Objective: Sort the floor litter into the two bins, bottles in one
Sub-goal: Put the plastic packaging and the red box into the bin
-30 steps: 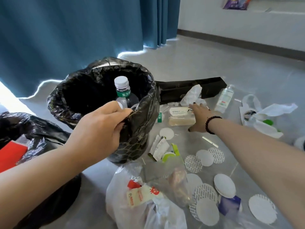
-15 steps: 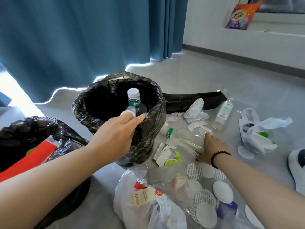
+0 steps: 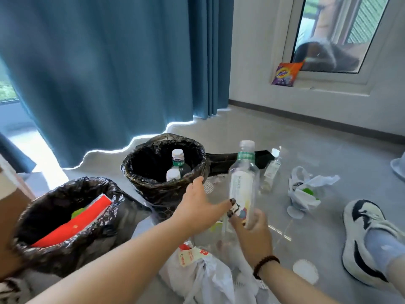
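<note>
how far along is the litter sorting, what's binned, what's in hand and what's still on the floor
Done: two clear plastic bottles stand in the far black-lined bin; a red flat pack lies in the near black-lined bin.

In hand: the right hand grips a clear white-capped bottle; the left hand is open beside the far bin.

Left: a small clear bottle, crumpled white bags, white paper discs.

Bare forearms, a dark beaded bracelet (image 3: 265, 266), a black-and-white sneaker (image 3: 363, 240), pale blue sock (image 3: 382, 246).
</note>
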Demonstrator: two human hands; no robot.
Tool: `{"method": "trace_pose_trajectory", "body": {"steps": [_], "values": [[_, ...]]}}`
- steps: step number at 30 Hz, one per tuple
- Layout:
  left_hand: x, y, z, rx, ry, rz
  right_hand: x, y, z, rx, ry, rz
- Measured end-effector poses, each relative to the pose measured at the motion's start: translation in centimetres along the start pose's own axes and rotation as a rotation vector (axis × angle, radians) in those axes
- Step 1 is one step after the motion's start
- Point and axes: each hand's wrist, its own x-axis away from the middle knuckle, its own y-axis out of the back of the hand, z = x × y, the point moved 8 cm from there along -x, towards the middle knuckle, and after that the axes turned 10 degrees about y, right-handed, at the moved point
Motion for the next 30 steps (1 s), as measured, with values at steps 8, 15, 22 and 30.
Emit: {"method": "trace_pose_trajectory", "body": {"steps": [8,15,22,30], "values": [[2.8,7.8,-1.5,0.234,-0.011,-0.013,0.2,1.1,15.9,0.715,0.465,0.602],[5.4,7.6,2.9,-0.129,0.010,0.089,-5.2,1.7,20.1,0.444,0.451,0.303],[6.7,4.9,5.9,-0.244,-0.049,0.225,-2.6,-3.2,14.3,0.597,0.323,0.615],[-1.0,8.1,10.6,0.495,0.476,0.164,-4.4,3.1,13.1,0.483,0.232,0.243]]}}
